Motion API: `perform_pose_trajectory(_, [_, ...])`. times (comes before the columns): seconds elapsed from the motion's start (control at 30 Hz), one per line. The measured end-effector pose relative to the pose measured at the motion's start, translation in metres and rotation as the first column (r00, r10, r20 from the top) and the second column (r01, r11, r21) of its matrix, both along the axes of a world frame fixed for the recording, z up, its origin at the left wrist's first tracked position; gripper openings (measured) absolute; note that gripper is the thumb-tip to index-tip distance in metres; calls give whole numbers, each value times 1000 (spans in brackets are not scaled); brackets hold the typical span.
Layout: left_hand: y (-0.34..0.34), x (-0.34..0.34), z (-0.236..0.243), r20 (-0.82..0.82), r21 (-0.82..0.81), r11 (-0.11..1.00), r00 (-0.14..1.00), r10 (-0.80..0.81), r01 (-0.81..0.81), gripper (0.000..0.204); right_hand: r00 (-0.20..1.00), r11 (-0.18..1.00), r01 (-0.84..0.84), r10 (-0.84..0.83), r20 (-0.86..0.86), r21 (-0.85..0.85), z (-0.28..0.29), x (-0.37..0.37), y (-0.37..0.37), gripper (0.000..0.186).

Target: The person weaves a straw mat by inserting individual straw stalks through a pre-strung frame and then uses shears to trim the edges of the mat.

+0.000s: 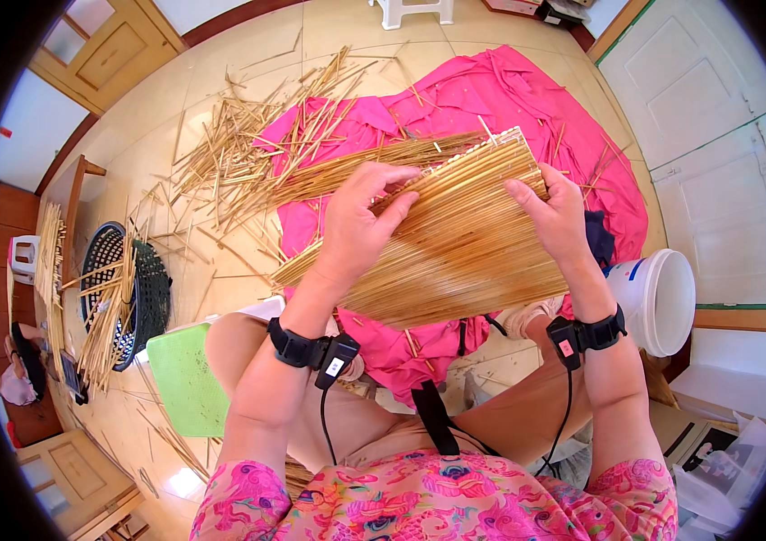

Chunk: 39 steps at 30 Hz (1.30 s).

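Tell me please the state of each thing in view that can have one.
Straw sheet: tilted, held
Left hand: gripping the sheet's upper edge
Right hand: gripping its right edge
Cloth: spread out, rumpled
Loose straws: scattered, partly heaped
Basket: straws lying across it
Wristbands: strapped on
White doors: shut
Bucket: open or lidded, unclear

A head-worn fisheye looks down closely over left hand (352,216) and right hand (561,218), its bent rim hard to judge.
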<state>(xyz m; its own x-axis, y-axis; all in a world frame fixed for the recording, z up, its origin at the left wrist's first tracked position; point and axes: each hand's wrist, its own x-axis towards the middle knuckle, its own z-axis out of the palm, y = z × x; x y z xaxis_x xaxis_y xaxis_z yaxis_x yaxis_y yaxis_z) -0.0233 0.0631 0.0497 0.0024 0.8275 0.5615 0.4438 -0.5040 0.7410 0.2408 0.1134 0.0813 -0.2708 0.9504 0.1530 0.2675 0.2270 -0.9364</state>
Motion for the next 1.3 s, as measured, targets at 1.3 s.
perform_pose_trajectory(1.3, [-8,13,-19,-551,235,953,781,295,-194,20,923,909,50,-200,329,413,-14,-18,-24,31])
